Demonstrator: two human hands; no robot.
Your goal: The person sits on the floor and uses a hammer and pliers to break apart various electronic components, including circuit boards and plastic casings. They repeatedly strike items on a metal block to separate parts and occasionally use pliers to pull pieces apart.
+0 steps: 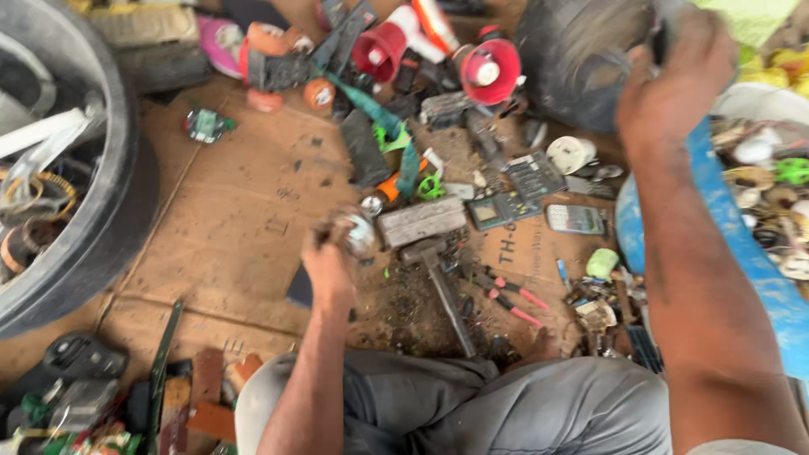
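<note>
I find open cardboard (227, 211) left of left hand (327, 268), between it and black tub (101, 219): clear passage. Ahead of that hand, metal block (421, 221) and hammer (442, 286) obstruct. I note pliers (510, 297), calculators (539, 211) crowding centre-right. Blue drum (742, 253) walls off right side beside right hand (674, 80). Scrap piled along far edge.

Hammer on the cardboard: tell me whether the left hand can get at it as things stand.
Probably yes. The hammer lies in the open just beside the left hand, nothing lying over its handle. But that hand already grips a small round metal part, so it would likely have to drop it first.
</note>
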